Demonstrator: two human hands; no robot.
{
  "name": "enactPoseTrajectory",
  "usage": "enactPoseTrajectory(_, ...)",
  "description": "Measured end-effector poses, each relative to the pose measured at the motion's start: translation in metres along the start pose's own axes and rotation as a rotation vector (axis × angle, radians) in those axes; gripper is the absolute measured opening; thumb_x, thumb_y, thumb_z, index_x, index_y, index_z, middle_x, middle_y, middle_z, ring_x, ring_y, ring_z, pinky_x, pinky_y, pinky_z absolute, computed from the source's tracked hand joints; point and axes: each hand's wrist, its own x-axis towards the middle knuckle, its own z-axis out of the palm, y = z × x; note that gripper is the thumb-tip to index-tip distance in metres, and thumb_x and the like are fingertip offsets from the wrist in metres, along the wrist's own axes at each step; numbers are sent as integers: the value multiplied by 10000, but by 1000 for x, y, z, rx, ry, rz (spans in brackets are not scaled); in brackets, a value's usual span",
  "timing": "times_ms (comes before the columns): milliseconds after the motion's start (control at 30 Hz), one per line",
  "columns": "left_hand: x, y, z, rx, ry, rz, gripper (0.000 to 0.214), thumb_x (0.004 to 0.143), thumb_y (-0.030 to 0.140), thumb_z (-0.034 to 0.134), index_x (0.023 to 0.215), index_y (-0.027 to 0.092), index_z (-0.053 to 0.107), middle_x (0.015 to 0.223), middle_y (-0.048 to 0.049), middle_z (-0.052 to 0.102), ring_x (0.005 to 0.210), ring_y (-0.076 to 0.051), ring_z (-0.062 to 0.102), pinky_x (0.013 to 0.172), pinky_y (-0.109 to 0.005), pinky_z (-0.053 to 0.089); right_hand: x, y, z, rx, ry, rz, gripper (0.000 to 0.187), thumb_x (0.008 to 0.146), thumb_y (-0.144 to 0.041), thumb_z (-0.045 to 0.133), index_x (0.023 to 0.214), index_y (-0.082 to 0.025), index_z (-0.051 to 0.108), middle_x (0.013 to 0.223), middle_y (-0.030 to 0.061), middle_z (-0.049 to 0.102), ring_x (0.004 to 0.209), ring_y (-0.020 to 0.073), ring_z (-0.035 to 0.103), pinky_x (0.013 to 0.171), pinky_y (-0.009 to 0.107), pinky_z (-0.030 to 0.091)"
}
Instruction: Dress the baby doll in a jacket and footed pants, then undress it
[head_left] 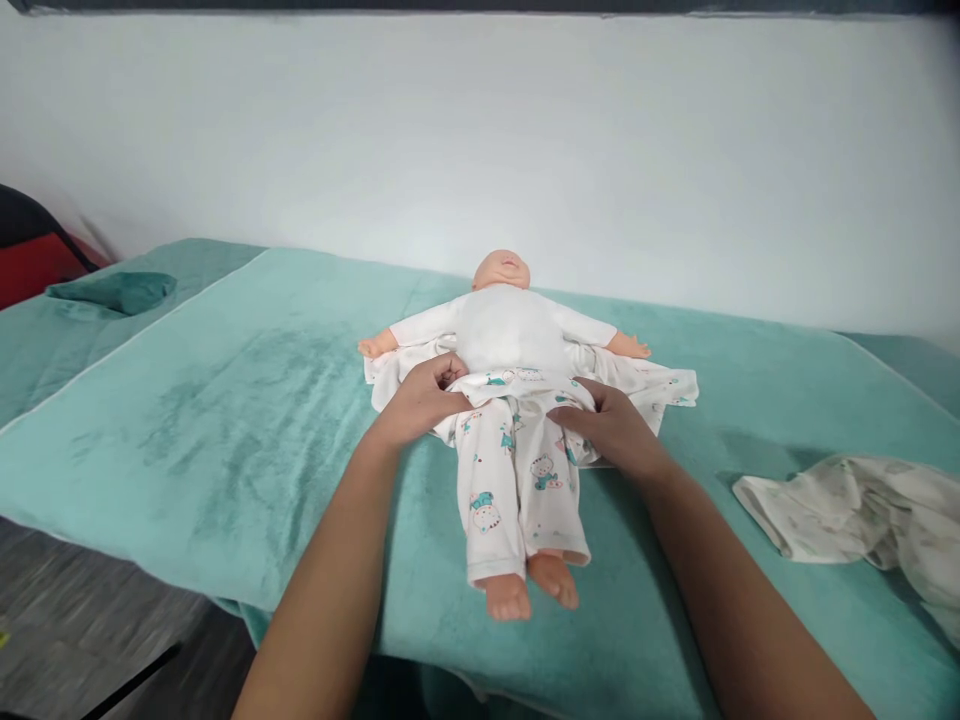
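A baby doll (510,325) lies on its back in the middle of a teal towel (247,420), head toward the wall, arms spread. It wears white printed trousers (517,480), and a matching printed top (660,385) lies open under its body. My left hand (420,400) is closed, pinching the trousers' waistband at the doll's left-side hip in view. My right hand (611,425) is closed on the waistband at the other hip. The doll's bare feet point toward me.
A crumpled pale printed garment (855,505) lies on the towel at the right. A folded dark teal cloth (112,292) sits at the far left, with a red and black object (30,255) behind it. The bed's near edge drops to a grey floor (82,630).
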Motion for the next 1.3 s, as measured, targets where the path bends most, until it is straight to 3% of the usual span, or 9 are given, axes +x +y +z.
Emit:
enactPoseTrajectory(167, -24, -4, 2, -20, -49, 30, 218, 742, 326, 703, 887, 190, 614, 889, 9, 570, 820, -153, 527, 707, -251, 393, -13, 3, -10, -86, -118, -74, 408, 736, -486, 779, 1015, -210, 668, 930, 14, 700, 871, 228, 629, 769, 340, 488)
enactPoseTrajectory(300, -60, -6, 6, 37, -81, 91, 387, 693, 394, 784, 984, 198, 622, 1058, -29, 564, 934, -182, 540, 805, -275, 435, -42, 10, -13, -93, -229, -55, 585, 632, -417, 863, 1145, -232, 651, 973, 16, 711, 878, 237, 633, 768, 355, 505)
enactPoseTrajectory(533, -101, -16, 24, -64, 68, 11, 177, 758, 316, 645, 757, 186, 525, 720, 26, 525, 688, -137, 466, 645, -249, 387, -76, 23, 0, -34, -8, -118, 332, 732, -486, 767, 829, -202, 624, 718, -27, 587, 691, 163, 529, 620, 285, 431)
enactPoseTrajectory(733, -126, -13, 33, -310, 62, -21, 354, 807, 478, 672, 959, 179, 559, 841, 5, 590, 773, -143, 553, 722, -258, 441, -90, 24, 6, 120, -12, -135, 347, 799, -503, 719, 972, -221, 614, 866, -7, 650, 796, 186, 593, 722, 309, 475)
enactPoseTrajectory(800, -142, -11, 36, -263, 16, 21, 519, 772, 480, 735, 1163, 199, 541, 1124, -53, 625, 1057, -207, 591, 932, -314, 462, -101, 24, 9, 106, -89, -185, 514, 766, -504, 756, 1166, -238, 573, 1092, 43, 668, 994, 241, 620, 850, 366, 502)
enactPoseTrajectory(900, -168, -11, 45, -111, -73, 79, 1032, 627, 476, 868, 1471, 268, 313, 1537, -112, 360, 1421, -292, 366, 1181, -394, 310, -122, 27, 18, -8, -171, -281, 971, 619, -463, 879, 1425, -263, 374, 1421, 117, 513, 1292, 313, 499, 1052, 456, 435)
enactPoseTrajectory(967, -181, -13, 55, 19, -66, 110, 1234, 538, 489, 914, 1532, 288, 210, 1588, -128, 237, 1469, -327, 279, 1223, -432, 252, -135, 29, 26, -109, -135, -319, 1133, 544, -444, 922, 1473, -262, 299, 1477, 140, 441, 1357, 339, 434, 1108, 490, 388)
enactPoseTrajectory(1133, -184, -10, 76, 231, 98, 180, 1070, 613, 453, 878, 1504, 241, 324, 1464, -156, 391, 1382, -336, 393, 1172, -487, 331, -154, 29, 48, -188, 74, -385, 841, 676, -438, 844, 1371, -227, 420, 1330, 128, 549, 1223, 309, 543, 1028, 465, 460)
enactPoseTrajectory(1300, -185, 13, 67, 137, 55, 78, 727, 671, 239, 781, 1357, 213, 542, 1367, -103, 573, 1249, -296, 555, 1100, -437, 425, -163, 28, 47, -46, 125, -219, 518, 747, -487, 761, 1122, -201, 547, 992, 52, 659, 887, 224, 622, 789, 361, 523)
